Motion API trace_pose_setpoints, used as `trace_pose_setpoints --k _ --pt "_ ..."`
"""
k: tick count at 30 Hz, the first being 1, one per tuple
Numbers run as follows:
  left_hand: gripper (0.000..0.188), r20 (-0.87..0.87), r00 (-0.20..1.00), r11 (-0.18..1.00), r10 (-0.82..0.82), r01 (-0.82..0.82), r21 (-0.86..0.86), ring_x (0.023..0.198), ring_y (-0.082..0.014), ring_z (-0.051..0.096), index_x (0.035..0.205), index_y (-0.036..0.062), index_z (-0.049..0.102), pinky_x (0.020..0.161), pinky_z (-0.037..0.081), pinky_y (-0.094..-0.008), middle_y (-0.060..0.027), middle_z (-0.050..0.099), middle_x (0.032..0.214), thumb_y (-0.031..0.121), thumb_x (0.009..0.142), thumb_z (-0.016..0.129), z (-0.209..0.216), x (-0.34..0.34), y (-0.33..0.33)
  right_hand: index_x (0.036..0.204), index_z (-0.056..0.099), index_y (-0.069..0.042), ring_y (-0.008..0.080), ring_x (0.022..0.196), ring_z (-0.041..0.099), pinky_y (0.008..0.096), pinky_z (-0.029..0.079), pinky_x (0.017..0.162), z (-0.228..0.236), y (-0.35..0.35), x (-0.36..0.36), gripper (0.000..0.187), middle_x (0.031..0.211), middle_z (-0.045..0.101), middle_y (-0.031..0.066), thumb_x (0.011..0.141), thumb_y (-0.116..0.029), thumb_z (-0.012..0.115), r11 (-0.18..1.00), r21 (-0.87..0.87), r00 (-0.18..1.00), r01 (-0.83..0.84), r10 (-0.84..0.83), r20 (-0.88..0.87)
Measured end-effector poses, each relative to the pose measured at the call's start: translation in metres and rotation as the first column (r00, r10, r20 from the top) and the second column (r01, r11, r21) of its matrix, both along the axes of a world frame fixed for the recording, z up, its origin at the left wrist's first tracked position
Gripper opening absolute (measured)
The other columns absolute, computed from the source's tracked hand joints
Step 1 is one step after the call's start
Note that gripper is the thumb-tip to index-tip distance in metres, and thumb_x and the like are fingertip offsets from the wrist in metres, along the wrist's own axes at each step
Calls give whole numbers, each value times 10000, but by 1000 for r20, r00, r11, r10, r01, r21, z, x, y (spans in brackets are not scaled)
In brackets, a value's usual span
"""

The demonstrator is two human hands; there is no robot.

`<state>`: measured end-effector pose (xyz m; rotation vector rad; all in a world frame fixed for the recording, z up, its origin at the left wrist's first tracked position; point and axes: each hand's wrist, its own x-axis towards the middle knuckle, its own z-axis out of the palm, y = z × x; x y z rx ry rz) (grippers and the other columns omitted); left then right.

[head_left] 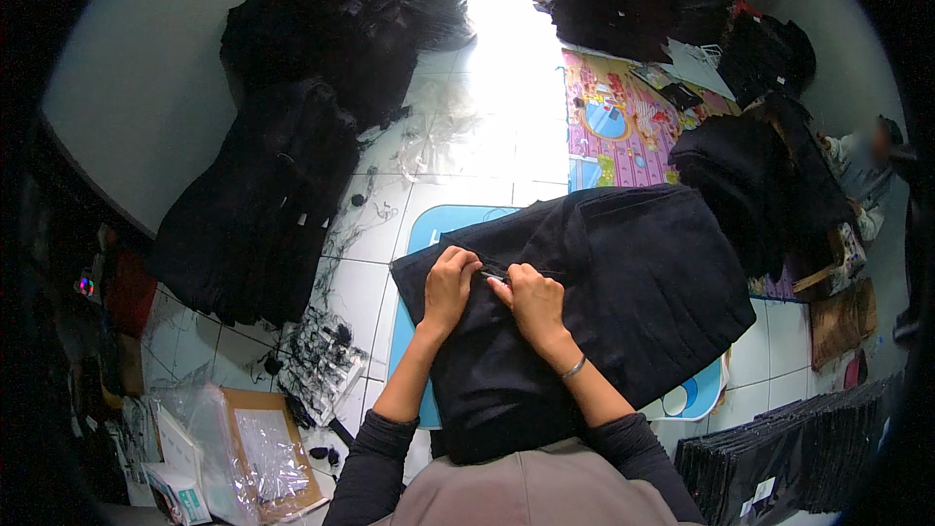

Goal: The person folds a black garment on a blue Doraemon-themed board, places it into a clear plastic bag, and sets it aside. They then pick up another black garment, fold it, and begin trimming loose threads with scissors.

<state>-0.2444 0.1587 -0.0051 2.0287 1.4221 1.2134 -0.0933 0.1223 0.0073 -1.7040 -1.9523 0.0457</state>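
- On the blue mat (435,226) on the floor lies the big black garment (623,302); it could slide off if tugged hard.
- The left hand (448,284) is closed, pinching cloth.
- The right hand (531,300) grips a small silver tool (494,278); a slip could poke a finger.
- The tool's tip is hidden.
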Motion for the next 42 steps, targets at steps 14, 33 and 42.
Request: trace_pose_setpoints --k 14,33,42 --pt "79 -6 1000 999 -15 15 49 808 -307 610 826 -5 638 707 480 -387 -125 601 857 73 842 641 -1 1 1 720 607 -88 240 590 660 334 504 483 -13 14 -8 364 725 628 68 829 -432 659 995 88 995 -48 40 97" --pt "473 61 882 866 -466 469 -174 1357 -356 363 1326 128 539 1124 274 -444 -183 419 1440 411 947 533 34 3 -65 874 648 -13 85 665 591 221 435 556 113 -54 55 159 766 645 60 867 -163 701 955 199 769 218 -43 -638" --pt "505 -271 820 863 -504 466 -194 1392 -340 292 1296 138 572 1153 193 -513 -191 374 1464 446 896 582 16 22 -83 1161 625 -72 360 971 634 437 523 810 42 44 -9 287 1136 645 139 879 -86 570 885 -59 850 -461 421 -315"
